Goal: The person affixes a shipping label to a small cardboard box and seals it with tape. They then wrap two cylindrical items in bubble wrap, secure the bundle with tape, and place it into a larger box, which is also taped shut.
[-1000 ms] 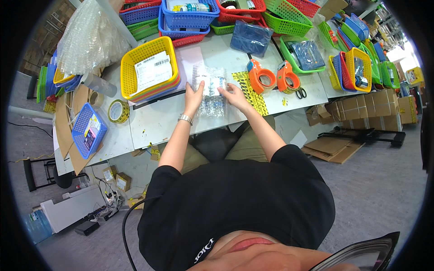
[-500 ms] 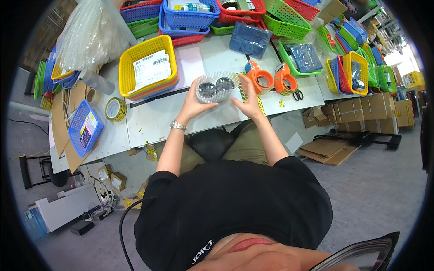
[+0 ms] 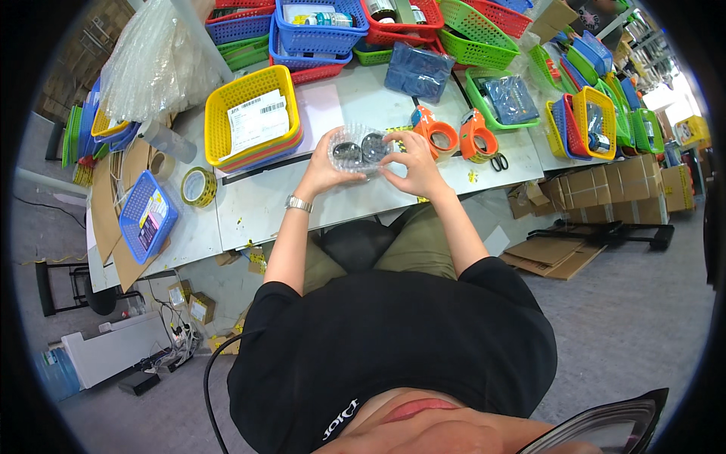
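Observation:
Above the near edge of the table I hold a bubble-wrapped bundle (image 3: 360, 154) with two dark, round ends side by side under clear bubble wrap. What kind of things they are I cannot make out. My left hand (image 3: 324, 168) cups the bundle's left side, thumb along its lower edge. On its right end, the thumb and fingers of my right hand (image 3: 419, 168) grip the wrap. Just right of that hand stand two orange tape dispensers (image 3: 436, 135) (image 3: 478, 138).
Left of my hands stands a stack of baskets with a yellow one (image 3: 214, 125) on top, holding printed papers. A yellow-black tape roll (image 3: 198, 187) and a blue basket (image 3: 133, 240) lie further left. Scissors (image 3: 499, 162) are at right. Filled baskets and a blue packaged item (image 3: 418, 72) line the back.
My right hand has moved in from beside the bundle, and its fingers have closed on the right end. My left hand keeps its hold.

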Demonstrator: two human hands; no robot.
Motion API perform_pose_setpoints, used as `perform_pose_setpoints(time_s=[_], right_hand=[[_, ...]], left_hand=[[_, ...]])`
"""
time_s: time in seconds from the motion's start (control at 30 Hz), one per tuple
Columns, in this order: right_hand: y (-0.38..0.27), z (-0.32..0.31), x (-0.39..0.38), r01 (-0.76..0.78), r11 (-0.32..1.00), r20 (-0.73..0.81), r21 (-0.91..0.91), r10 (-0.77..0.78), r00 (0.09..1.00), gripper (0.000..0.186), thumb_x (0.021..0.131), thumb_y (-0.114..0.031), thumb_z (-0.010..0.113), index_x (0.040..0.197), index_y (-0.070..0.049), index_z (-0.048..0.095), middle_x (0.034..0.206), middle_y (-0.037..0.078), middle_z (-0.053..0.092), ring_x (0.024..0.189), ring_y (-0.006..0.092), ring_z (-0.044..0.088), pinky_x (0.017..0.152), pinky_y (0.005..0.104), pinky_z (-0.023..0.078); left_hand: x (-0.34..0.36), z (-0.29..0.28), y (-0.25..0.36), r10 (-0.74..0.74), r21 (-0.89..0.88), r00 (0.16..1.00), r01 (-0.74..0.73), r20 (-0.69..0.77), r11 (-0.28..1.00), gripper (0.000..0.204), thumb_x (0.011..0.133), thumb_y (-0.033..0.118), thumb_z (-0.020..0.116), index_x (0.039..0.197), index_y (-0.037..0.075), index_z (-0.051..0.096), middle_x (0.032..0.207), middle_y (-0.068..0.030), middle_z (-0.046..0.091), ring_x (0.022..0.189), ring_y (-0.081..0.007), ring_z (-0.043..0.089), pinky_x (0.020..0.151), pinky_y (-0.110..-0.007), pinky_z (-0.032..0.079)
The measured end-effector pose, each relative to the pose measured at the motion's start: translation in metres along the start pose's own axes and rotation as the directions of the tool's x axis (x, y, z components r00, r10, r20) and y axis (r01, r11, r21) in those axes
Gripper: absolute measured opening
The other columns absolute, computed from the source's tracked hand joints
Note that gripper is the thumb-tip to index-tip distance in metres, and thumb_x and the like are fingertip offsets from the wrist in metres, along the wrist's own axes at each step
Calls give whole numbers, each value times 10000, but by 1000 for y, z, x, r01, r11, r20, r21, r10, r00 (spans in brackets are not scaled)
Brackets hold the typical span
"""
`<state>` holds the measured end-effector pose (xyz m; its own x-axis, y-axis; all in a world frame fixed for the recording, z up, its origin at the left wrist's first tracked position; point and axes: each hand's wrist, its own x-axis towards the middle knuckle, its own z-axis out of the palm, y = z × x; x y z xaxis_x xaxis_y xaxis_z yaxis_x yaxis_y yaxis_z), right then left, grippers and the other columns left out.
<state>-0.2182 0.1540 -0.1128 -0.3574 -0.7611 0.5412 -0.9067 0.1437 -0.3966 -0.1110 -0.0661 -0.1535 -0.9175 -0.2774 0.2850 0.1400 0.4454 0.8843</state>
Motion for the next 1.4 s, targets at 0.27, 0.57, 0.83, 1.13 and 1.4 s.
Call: perform_pose_setpoints(time_s=[0.27, 0.57, 0.83, 1.13, 1.4], right_hand=[[-13, 28, 6, 139, 932, 228, -335, -64, 972, 337, 782, -147, 666, 1109, -63, 661, 1267, 73, 598, 1078, 229, 569, 976, 376, 406], [-28, 22, 0, -27, 995, 90, -94, 36, 995, 346, 790, -142, 684, 1124, -56, 651, 1229, 98, 608, 1011, 257, 587, 921, 385, 449], [18, 8, -6, -604, 416, 108, 680, 758, 643, 366, 896, -279, 677, 1159, -34, 608, 996, 56, 609, 919, 150, 612, 710, 296, 528], [46, 46, -7, -586, 34, 441, 809, 624, 645, 223, 818, -123, 749, 995, -103, 617, 758, -82, 516, 686, 29, 487, 642, 225, 418], [44, 49, 7, -538, 372, 297, 756, 538, 789, 367, 734, -96, 815, 1007, -90, 569, 702, -94, 375, 637, 27, 374, 586, 206, 341]], left_hand=[[-2, 4, -13, -64, -67, 994, 70, 91, 995, 964, 514, 226, 952, 1322, 32, 463, 1245, -102, 600, 1151, -188, 578, 1001, -338, 465], [-1, -1, -22, -46, -69, 994, 53, 96, 996, 1127, 508, 262, 956, 1424, 7, 352, 1370, -161, 473, 1252, -234, 489, 1062, -350, 402], [-28, -1, -13, -363, -551, 932, 308, 9, 775, 732, 949, 340, 605, 1503, 15, 256, 1543, -178, 277, 1401, -240, 328, 1138, -340, 270], [-30, 12, -20, -354, -570, 929, 235, -106, 787, 479, 902, 157, 679, 1339, 21, 538, 1290, -86, 596, 1166, -167, 551, 1016, -301, 405], [4, -15, -10, -284, -237, 956, 293, 74, 926, 594, 720, 90, 780, 1278, 64, 577, 1188, -79, 610, 1110, -174, 557, 886, -297, 496]])
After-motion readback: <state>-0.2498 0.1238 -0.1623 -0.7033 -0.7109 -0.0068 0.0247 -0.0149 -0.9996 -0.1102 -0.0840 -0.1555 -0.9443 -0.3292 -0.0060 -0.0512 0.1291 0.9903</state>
